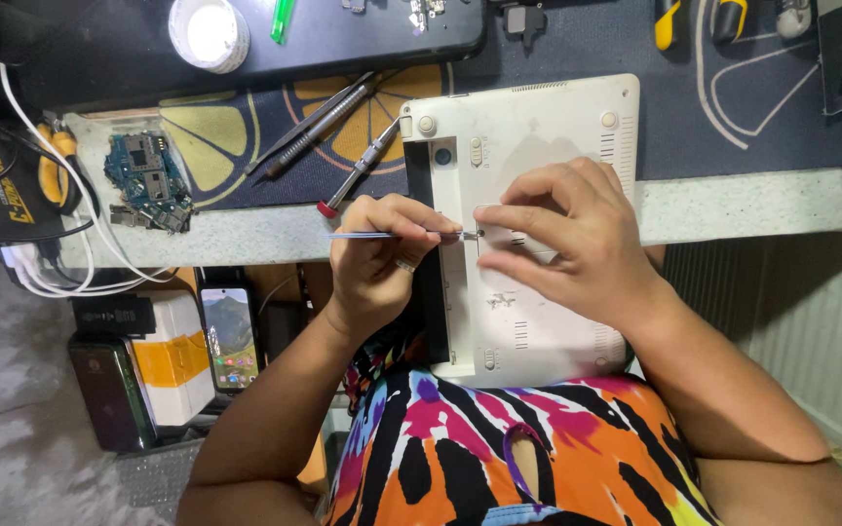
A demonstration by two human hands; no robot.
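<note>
A white laptop (528, 127) lies bottom side up, half on the counter and half over my lap. My left hand (377, 258) grips a thin metal tool (363, 235) held level, its tip at a small cover panel (499, 237) on the laptop's underside. My right hand (567, 239) rests flat on the laptop, fingertips pressing the panel beside the tool's tip. The empty battery bay (419, 175) shows as a dark slot along the laptop's left edge.
A red-capped screwdriver (358, 170) and tweezers (309, 127) lie on a lemon-print mat (226, 136). A blue circuit board (148, 180), white cables (80, 214), a white round container (209, 32), and pliers sit on the counter. Phones and a box (172, 356) lie on a lower shelf.
</note>
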